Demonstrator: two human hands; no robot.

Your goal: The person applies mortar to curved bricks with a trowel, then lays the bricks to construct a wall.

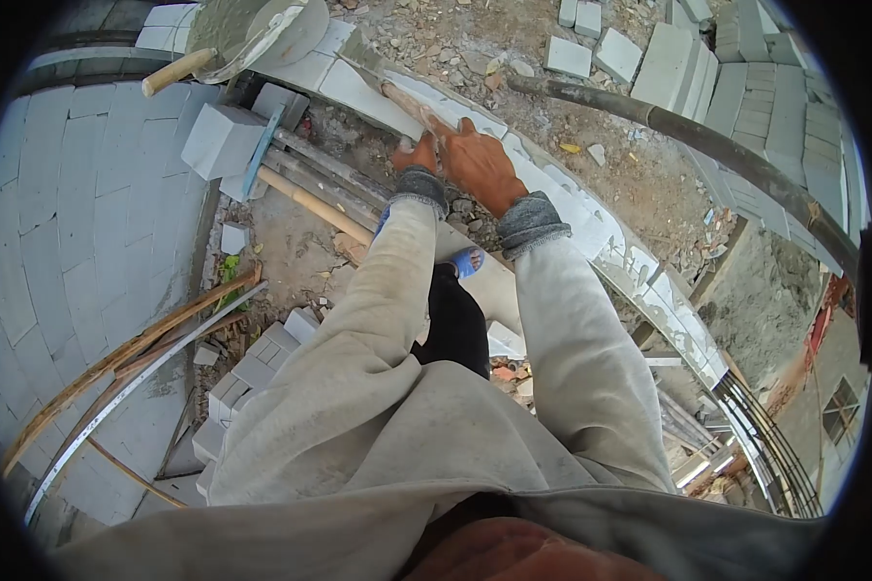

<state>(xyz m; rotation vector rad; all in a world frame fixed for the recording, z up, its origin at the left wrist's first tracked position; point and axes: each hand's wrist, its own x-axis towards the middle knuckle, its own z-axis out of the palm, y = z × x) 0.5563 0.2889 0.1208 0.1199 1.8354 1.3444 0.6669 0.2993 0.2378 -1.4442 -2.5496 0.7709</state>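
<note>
My right hand is closed around the wooden handle of what looks like a trowel, over the top of a low wall of pale blocks. The tool's thin end points up and left along the wall. Just left of it, my left hand is curled close to the wall's inner edge, beside the handle. Its fingers are partly hidden, so what it holds cannot be made out. Grey-white mortar patches lie on the wall's top.
A mortar container with a wooden-handled tool stands at upper left. A blue-headed tool with a long wooden handle leans below it. A dark pole crosses the right. Stacked blocks and rubble lie beyond the wall.
</note>
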